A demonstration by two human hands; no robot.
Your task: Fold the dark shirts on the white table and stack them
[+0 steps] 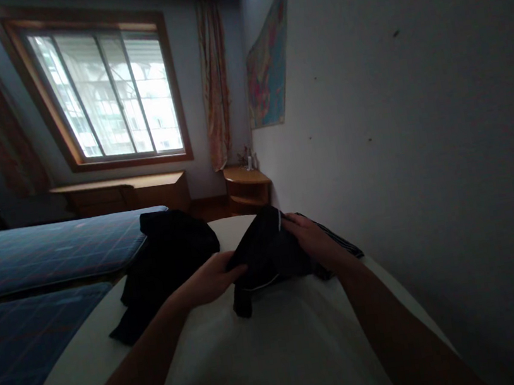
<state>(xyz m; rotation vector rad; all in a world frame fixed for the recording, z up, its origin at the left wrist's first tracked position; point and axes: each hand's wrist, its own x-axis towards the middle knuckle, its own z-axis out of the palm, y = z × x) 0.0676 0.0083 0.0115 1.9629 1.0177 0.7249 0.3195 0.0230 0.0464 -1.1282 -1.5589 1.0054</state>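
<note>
A dark garment with thin white piping (265,249) is bunched up over a pale round surface (270,356); its exact kind I cannot make out. My left hand (214,277) pinches its left edge between thumb and fingers. At the upper right edge, near a white stripe, my right hand (309,239) grips the same cloth, its fingertips partly hidden by folds. One dark end of the garment hangs down below the left hand. Beneath and beside the right hand lies another dark cloth with white stripes (348,245).
A black heap of clothing (170,255) lies on the left of the pale surface. Plaid blue mattresses (55,253) adjoin it there. A white wall (404,184) borders the right. Beyond stand a low wooden cabinet (160,180) and a corner shelf (245,175) under the window.
</note>
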